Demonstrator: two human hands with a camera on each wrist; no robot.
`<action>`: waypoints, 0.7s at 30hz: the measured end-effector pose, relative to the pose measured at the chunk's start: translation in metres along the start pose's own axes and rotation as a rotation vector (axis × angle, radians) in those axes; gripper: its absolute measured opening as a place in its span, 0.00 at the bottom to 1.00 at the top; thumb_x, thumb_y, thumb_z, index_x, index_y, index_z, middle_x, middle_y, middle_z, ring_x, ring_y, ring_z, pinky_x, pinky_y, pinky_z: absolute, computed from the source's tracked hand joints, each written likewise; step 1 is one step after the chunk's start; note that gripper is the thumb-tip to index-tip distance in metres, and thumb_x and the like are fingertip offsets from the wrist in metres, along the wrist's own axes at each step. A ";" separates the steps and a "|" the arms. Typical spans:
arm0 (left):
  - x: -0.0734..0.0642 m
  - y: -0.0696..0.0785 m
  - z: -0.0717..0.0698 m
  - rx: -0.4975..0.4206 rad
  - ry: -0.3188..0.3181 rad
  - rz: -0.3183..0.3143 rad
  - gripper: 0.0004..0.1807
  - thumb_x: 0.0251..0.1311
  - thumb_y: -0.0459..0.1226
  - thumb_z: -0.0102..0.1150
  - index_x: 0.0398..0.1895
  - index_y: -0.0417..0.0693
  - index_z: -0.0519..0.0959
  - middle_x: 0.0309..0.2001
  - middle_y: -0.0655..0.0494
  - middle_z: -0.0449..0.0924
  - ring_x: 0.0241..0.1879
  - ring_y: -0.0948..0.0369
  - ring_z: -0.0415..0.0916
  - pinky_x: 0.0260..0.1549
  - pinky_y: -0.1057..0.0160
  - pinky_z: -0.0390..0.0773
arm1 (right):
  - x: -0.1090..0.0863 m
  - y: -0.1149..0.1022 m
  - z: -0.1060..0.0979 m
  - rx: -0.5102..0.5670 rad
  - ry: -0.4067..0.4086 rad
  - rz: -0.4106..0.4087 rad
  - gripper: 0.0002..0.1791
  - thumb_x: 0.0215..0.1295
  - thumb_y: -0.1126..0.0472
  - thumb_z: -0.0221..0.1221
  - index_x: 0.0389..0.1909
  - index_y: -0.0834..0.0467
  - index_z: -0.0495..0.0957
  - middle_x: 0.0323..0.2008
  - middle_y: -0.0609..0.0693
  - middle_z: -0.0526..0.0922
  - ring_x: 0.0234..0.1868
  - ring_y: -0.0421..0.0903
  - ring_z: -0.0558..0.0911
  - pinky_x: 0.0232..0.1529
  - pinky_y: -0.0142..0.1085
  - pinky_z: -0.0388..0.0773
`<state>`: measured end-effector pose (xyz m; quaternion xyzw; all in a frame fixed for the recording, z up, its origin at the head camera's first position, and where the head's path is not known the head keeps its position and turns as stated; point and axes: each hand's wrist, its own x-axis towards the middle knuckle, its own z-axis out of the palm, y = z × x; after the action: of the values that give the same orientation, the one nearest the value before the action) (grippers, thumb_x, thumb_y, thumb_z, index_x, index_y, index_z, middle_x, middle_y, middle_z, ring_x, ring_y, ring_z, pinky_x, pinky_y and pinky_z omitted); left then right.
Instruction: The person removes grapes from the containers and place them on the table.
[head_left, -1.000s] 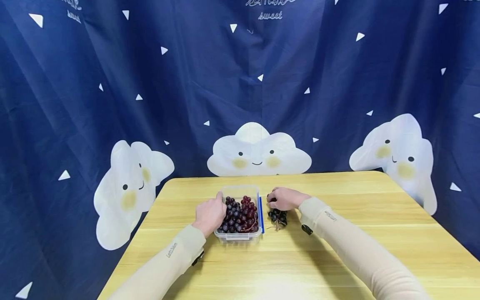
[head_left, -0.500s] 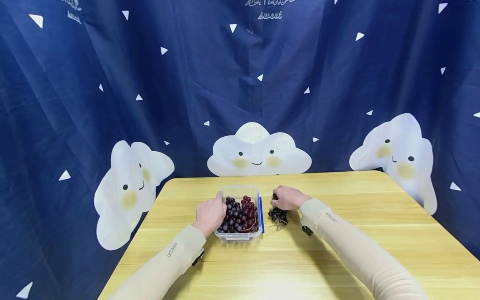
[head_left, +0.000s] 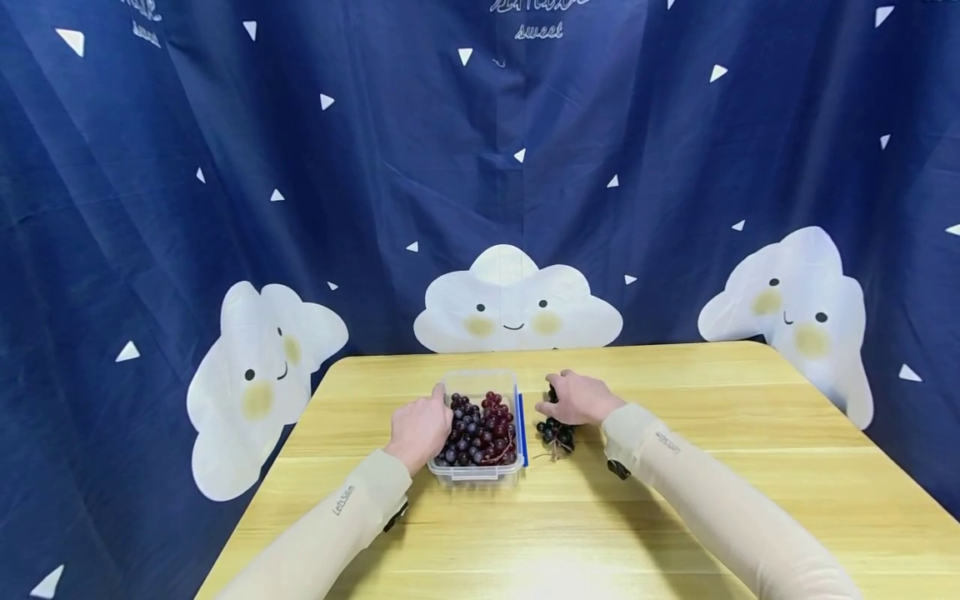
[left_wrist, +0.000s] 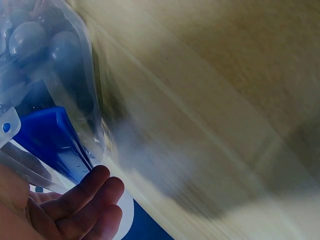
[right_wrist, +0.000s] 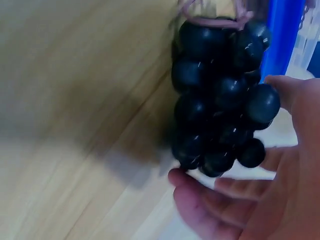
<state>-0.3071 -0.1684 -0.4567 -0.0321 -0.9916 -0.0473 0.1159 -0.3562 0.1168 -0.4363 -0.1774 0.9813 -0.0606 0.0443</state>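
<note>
A clear plastic food container (head_left: 476,473) on the table holds dark grapes (head_left: 463,435) on its left and red grapes (head_left: 501,425) on its right. My left hand (head_left: 420,425) holds the container's left rim; in the left wrist view its bent fingers (left_wrist: 82,205) lie beside a clear latch and a blue part (left_wrist: 50,137). Right of the container, a bunch of black grapes (right_wrist: 220,95) lies with its stem toward me. My right hand (head_left: 576,400) is over its far end, thumb and fingers spread on either side of the grapes.
A blue strip (head_left: 522,429) runs along the container's right side, between it and the black grapes. The wooden table (head_left: 465,542) ends in front of a dark blue curtain (head_left: 390,167) printed with clouds.
My right hand has shifted slightly right, and its thumb and fingers have spread wider at the black grapes. The left hand and the container have stayed in place.
</note>
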 end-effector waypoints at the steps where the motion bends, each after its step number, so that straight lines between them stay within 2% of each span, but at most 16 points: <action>1: 0.000 0.000 0.000 -0.006 0.002 0.003 0.26 0.70 0.42 0.47 0.70 0.46 0.68 0.22 0.48 0.79 0.17 0.54 0.73 0.14 0.53 0.70 | -0.003 -0.002 0.001 0.009 -0.001 0.021 0.44 0.67 0.35 0.56 0.74 0.60 0.63 0.70 0.67 0.67 0.62 0.68 0.76 0.59 0.61 0.74; 6: 0.000 0.000 0.002 -0.007 0.010 0.005 0.26 0.70 0.42 0.46 0.70 0.46 0.68 0.23 0.47 0.80 0.17 0.54 0.74 0.15 0.53 0.71 | -0.015 -0.014 0.003 0.017 -0.035 0.069 0.51 0.63 0.32 0.59 0.76 0.61 0.58 0.71 0.71 0.64 0.58 0.70 0.78 0.56 0.62 0.76; 11: -0.001 -0.001 0.002 0.004 0.007 0.002 0.27 0.70 0.43 0.46 0.70 0.47 0.68 0.24 0.47 0.81 0.18 0.54 0.74 0.15 0.53 0.71 | -0.018 -0.022 0.003 0.037 -0.079 0.082 0.52 0.60 0.34 0.64 0.77 0.59 0.57 0.72 0.68 0.63 0.59 0.68 0.78 0.58 0.61 0.75; 15: -0.002 -0.001 0.001 0.005 -0.009 0.000 0.27 0.71 0.43 0.47 0.71 0.46 0.68 0.23 0.47 0.80 0.18 0.54 0.74 0.15 0.53 0.71 | -0.018 -0.022 0.003 0.069 -0.100 0.060 0.52 0.58 0.37 0.67 0.77 0.57 0.58 0.73 0.65 0.63 0.60 0.66 0.77 0.59 0.62 0.73; 21: -0.002 -0.002 0.000 -0.001 0.010 0.000 0.27 0.70 0.43 0.48 0.71 0.46 0.68 0.28 0.45 0.83 0.21 0.52 0.77 0.16 0.52 0.73 | -0.021 -0.021 0.000 0.120 -0.135 0.019 0.52 0.55 0.44 0.69 0.77 0.55 0.58 0.75 0.64 0.58 0.57 0.63 0.79 0.58 0.60 0.74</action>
<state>-0.3052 -0.1701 -0.4569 -0.0321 -0.9910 -0.0479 0.1208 -0.3293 0.1042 -0.4321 -0.1687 0.9723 -0.1070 0.1214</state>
